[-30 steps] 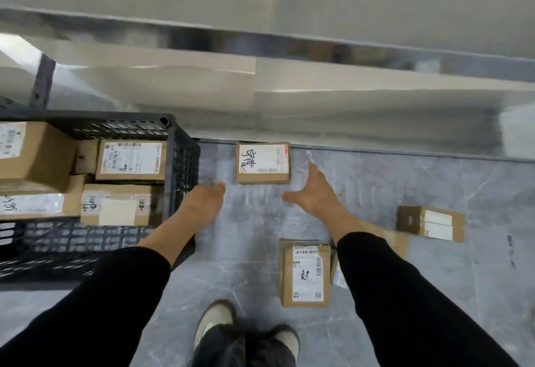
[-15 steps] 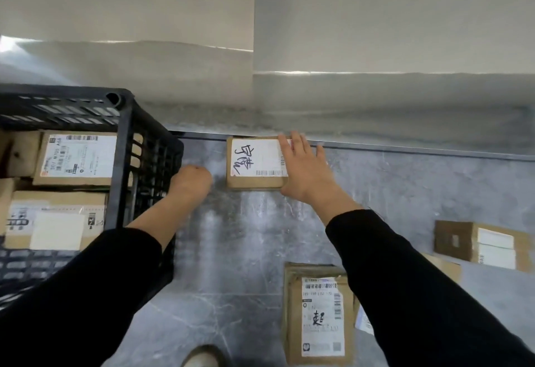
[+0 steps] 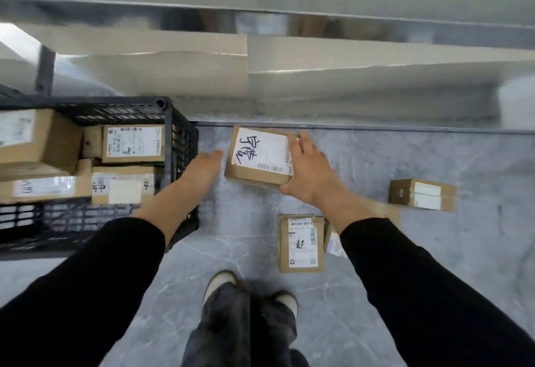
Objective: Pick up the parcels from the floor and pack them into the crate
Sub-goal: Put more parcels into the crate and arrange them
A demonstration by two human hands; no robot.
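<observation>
Whereas half a second before the marked parcel (image 3: 257, 154) had lain flat at the far edge of the floor (image 3: 405, 158), against the metal strip (image 3: 405, 130), it now sat tilted, its right side raised and seemingly clear of the floor. The right hand (image 3: 308, 171) had gone from resting on top to a closed grip, with fingers over the label's right end and the thumb tucked at the near right corner. The left hand (image 3: 204, 164), earlier bunched beside the crate (image 3: 182, 146), had opened and reached forward. Its straight fingers stood just short of the parcel's left side, holding nothing.

The pick-up looked to be under way, one hand taking the load and the other arriving to steady it before the swing left into the crate, which stood just beside and already held several boxes. Three more waited nearer the person: a label-up parcel (image 3: 301, 243) by the right forearm, a half-hidden parcel (image 3: 333, 242) under that sleeve, and a far-right parcel (image 3: 421, 194) toward the floor's right edge.
</observation>
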